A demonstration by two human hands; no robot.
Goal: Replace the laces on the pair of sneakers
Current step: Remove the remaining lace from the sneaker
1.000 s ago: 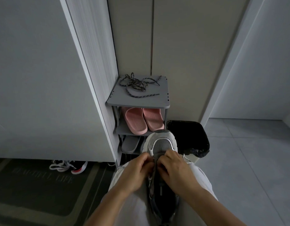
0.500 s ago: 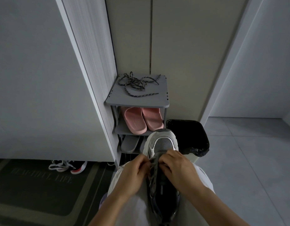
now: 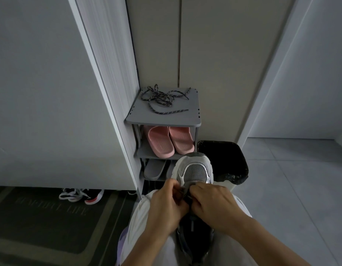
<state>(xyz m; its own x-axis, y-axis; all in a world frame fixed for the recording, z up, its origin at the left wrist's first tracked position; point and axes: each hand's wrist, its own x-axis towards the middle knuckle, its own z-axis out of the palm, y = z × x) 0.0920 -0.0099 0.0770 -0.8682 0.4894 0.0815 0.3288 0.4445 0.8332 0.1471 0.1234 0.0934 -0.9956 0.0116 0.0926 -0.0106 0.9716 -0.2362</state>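
A grey and white sneaker (image 3: 195, 172) lies on my lap, toe pointing away from me. My left hand (image 3: 166, 205) and my right hand (image 3: 214, 204) meet over its lace area just behind the toe cap. Both hands have curled fingers and pinch the lace at the lowest eyelets; the lace itself is mostly hidden under them. A loose dark speckled lace (image 3: 164, 99) lies tangled on top of the grey shoe rack (image 3: 193, 120). A second sneaker (image 3: 81, 195) with white laces sits on the floor by the wall, at the left.
Pink slippers (image 3: 170, 141) fill the rack's middle shelf and grey slippers (image 3: 154, 169) the one below. A bin with a black liner (image 3: 227, 160) stands right of the rack. A dark doormat (image 3: 41, 217) covers the floor at the left; grey tiles lie at the right.
Both hands have stayed on the sneaker's lace area with only small finger movements. The sneaker sits about where it was.
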